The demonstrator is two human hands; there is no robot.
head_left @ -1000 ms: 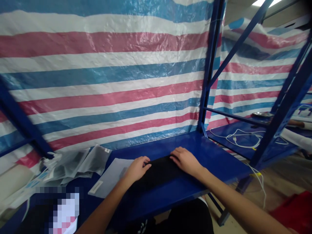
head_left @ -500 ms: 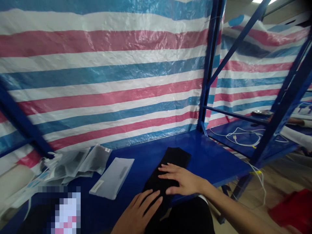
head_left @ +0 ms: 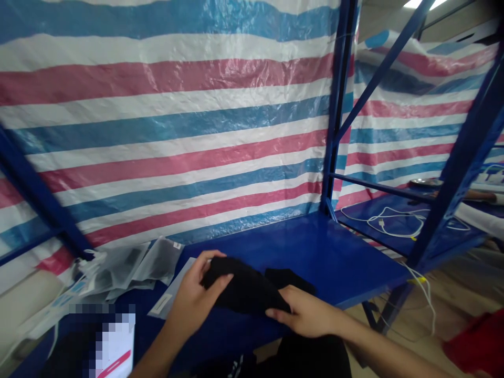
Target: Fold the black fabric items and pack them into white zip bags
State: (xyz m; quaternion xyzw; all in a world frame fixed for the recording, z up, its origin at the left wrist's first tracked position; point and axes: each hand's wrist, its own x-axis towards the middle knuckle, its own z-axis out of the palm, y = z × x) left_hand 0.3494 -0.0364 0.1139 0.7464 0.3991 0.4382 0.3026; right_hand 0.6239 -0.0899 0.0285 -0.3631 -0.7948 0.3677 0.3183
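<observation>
A black cloth (head_left: 246,286) is held up off the blue table between my two hands. My left hand (head_left: 199,294) grips its left end, thumb in front and fingers behind. At its right end my right hand (head_left: 309,310) pinches the edge between thumb and fingers. A further dark part of cloth (head_left: 291,278) lies on the table just behind my right hand; whether it joins the held piece is hard to tell. Beside my left hand lies a flat translucent packet (head_left: 167,299), partly covered by that hand.
Several clear bags with dark contents (head_left: 157,260) lie at the left, near a white power strip (head_left: 51,310) and a pixelated screen (head_left: 118,341). Blue frame posts (head_left: 338,105) rise behind the blue table (head_left: 338,252). White cables (head_left: 394,220) and another person's arm are at right.
The black cloth lay flat under both open hands; now its near part is lifted and bent. My left hand has moved up and left, and both hands have closed on the cloth.
</observation>
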